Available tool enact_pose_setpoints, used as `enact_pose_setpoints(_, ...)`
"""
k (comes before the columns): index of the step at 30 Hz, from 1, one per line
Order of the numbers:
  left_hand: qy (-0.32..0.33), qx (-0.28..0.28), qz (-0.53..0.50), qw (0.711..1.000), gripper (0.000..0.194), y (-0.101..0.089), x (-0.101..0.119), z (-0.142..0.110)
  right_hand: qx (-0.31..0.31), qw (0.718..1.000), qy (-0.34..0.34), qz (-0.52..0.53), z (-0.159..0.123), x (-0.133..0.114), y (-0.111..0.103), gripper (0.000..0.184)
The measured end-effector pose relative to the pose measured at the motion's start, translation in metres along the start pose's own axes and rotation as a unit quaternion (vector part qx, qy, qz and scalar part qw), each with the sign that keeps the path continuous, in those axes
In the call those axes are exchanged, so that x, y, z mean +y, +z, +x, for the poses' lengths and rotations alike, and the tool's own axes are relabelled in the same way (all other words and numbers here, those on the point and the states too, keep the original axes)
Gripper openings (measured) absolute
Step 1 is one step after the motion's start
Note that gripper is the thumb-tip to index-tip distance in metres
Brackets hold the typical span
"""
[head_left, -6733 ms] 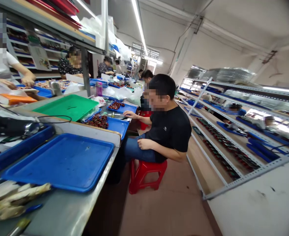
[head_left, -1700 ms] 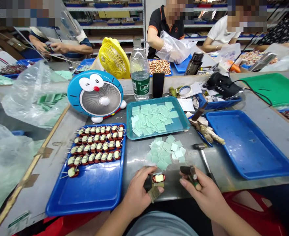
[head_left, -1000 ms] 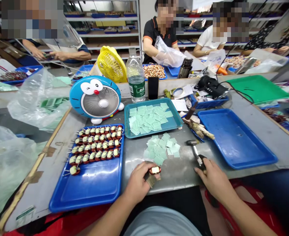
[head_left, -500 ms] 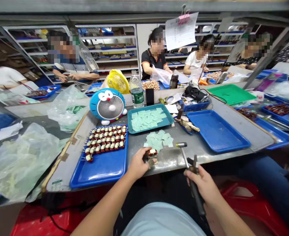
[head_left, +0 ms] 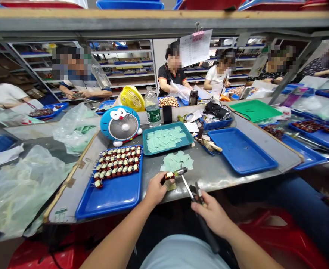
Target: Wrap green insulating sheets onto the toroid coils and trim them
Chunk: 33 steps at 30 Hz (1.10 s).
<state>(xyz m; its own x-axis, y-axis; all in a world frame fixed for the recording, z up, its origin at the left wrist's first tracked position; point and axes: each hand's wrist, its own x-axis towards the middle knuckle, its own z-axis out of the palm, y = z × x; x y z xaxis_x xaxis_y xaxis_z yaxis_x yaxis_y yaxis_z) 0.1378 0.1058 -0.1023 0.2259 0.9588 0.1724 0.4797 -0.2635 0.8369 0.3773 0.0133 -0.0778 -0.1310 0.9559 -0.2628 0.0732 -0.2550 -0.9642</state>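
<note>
1. The left hand (head_left: 155,188), low in the centre of the frame, grips a small red-brown coil (head_left: 170,175) with a pale top, near the front edge of the metal table (head_left: 153,168).
2. The right hand (head_left: 213,213), lower and right of centre, is closed around a hammer (head_left: 187,185) and also a second, dark tool (head_left: 199,192), whose kind is unclear.
3. The hammer's head is at the coil's right end; whether they touch cannot be told.
4. Just above the coil lies a loose pile of pale green squares (head_left: 178,161); above that, more squares fill a teal tray (head_left: 188,141).
5. At centre left, a blue tray (head_left: 111,201) holds rows of similar coils in its upper part, its lower part bare.
6. Right of centre is another blue tray (head_left: 242,153), with crumpled gloves (head_left: 211,145) beside its left edge.
7. Behind the trays stand a blue cartoon-faced fan (head_left: 122,125), a plastic bottle (head_left: 153,110) and an upright phone (head_left: 167,114).
</note>
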Motion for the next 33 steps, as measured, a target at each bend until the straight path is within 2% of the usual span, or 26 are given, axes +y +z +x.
enact_pose_setpoints(3,-0.005,-0.002,0.0,1.0,0.023,0.0,0.0,0.0,0.011,1.0,0.003,-0.006,0.002,-0.004,-0.004,0.033)
enact_pose_setpoints(7,-0.014,-0.002,0.002,1.0,0.024,0.0,-0.001,-0.001,-0.018,1.0,-0.008,-0.019,0.003,-0.007,-0.007,0.032)
enact_pose_setpoints(13,-0.013,-0.003,-0.001,1.0,0.025,0.0,-0.001,-0.001,-0.026,0.999,-0.026,-0.039,0.005,-0.014,-0.009,0.029)
enact_pose_setpoints(17,-0.007,-0.014,-0.005,1.0,0.025,-0.004,0.0,-0.001,0.009,0.998,-0.041,-0.041,0.007,-0.02,-0.016,0.036)
enact_pose_setpoints(22,-0.012,-0.035,-0.012,0.999,0.04,-0.009,-0.005,0.001,0.023,0.999,-0.032,-0.032,-0.003,-0.005,-0.019,0.041)
enact_pose_setpoints(27,-0.023,-0.063,-0.011,0.998,0.03,-0.013,-0.006,0.005,0.023,0.999,0.003,-0.033,-0.014,0.014,-0.013,0.04)
enact_pose_setpoints(30,-0.02,-0.067,-0.014,0.997,0.034,-0.014,-0.002,0.004,0.024,0.999,0.003,-0.035,-0.018,0.016,-0.01,0.04)
enact_pose_setpoints(33,-0.012,-0.053,-0.019,0.998,0.05,-0.012,0.001,0.003,0.024,0.998,-0.011,-0.053,-0.023,0.006,-0.008,0.037)
